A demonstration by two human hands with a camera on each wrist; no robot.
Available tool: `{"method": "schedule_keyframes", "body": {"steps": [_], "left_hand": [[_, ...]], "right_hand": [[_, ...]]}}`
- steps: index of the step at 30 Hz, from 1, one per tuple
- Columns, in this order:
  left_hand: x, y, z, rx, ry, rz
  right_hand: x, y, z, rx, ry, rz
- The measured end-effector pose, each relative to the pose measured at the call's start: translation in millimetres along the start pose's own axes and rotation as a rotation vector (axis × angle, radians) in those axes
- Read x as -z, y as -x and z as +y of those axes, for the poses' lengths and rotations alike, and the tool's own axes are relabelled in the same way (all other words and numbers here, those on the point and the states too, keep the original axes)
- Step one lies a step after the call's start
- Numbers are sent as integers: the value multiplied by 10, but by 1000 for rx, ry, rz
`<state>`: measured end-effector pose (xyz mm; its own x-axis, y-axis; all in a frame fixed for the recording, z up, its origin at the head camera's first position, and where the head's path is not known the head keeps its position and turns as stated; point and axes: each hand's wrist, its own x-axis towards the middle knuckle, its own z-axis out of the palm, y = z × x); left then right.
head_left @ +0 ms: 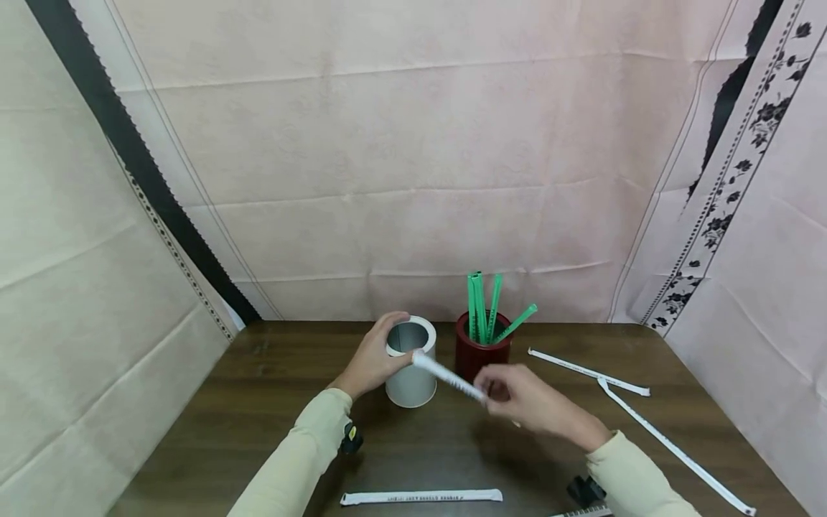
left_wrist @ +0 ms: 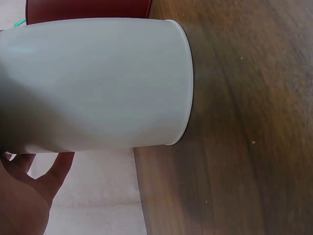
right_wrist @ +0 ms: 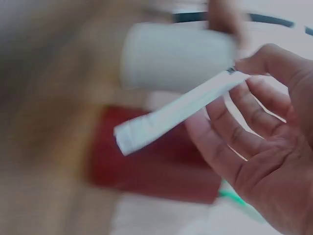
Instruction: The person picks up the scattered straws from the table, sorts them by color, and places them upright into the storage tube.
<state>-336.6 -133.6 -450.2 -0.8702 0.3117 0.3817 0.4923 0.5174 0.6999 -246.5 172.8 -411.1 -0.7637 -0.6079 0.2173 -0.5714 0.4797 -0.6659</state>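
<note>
My left hand [head_left: 376, 352] grips the light grey cup [head_left: 410, 384] near its rim; the cup stands upright with its mouth up. In the left wrist view some of its fingers [left_wrist: 61, 169] show along the side of the cup. My right hand [head_left: 533, 402] pinches one end of a white printed paper straw wrapper [head_left: 447, 375] between thumb and fingertips. The wrapper slants across toward the left thumb and overlaps the cup in the right wrist view. I cannot tell whether a straw is inside it. Behind the right hand, a dark red cup [head_left: 481, 355] holds several green straws [head_left: 478, 305].
A white printed straw wrapper [head_left: 421, 497] lies across the front of the brown wooden table [head_left: 271, 402]. On the right, one long wrapper [head_left: 678, 452] touches another wrapper [head_left: 588, 371]. A spiral-bound edge [head_left: 584, 512] shows at the bottom. Pale cloth [head_left: 413, 143] hangs around the table.
</note>
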Motion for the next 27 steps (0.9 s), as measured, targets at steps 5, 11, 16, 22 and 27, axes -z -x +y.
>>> {"method": "schedule_keyframes", "body": {"steps": [5,11,16,22,27], "left_hand": [[20,25,-36,27,9,2],[30,44,-50,40,35,16],[3,42,-37,52,70,6],[-23,8,-1,13,23,-8],[-19,5,21,24,3,3]], "right_hand": [[256,-431,-474,82,-31,185],[247,-1143,-697,86,-63,274],[-13,-1476,-485,-9,-36,233],[-187,-1407,-234,-106,147,202],[-138,-1253,-210,-106,233,194]]}}
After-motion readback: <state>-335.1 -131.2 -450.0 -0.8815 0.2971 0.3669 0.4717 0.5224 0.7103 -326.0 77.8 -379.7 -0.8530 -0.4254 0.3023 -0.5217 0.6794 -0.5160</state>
